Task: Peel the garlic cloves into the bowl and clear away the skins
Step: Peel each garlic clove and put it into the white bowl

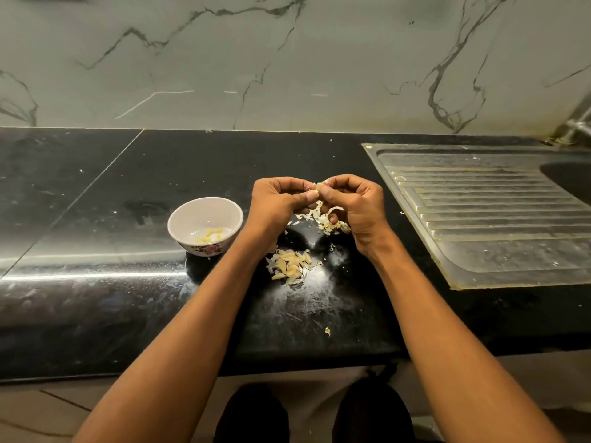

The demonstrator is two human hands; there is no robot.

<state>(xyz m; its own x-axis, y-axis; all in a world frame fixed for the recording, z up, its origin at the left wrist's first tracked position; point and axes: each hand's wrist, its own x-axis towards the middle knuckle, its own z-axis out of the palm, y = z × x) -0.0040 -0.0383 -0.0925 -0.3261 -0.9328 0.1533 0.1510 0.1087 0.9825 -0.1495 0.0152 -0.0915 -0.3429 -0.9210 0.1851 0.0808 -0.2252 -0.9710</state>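
A: Both hands up together mid-counter: left hand [277,199] and right hand [353,204] pinching one garlic clove [319,187] between fingertips.

B: Bowl [179,223] just left, skins [323,220] scattered beneath, unpeeled cloves [291,266] nearer the front edge.

— Where are the hands?

— Both are raised together, just above the middle of the view. The left hand [277,199] sits at about nine o'clock of the right hand [355,203], fingertips nearly meeting.

— How are the fingers?

— Curled inward on both, knuckles up. The thumbs and forefingers pinch one garlic clove [319,186] between the two hands.

— And the arms?

— Bare forearms run in from five and seven o'clock, converging toward twelve, wrists slightly bent.
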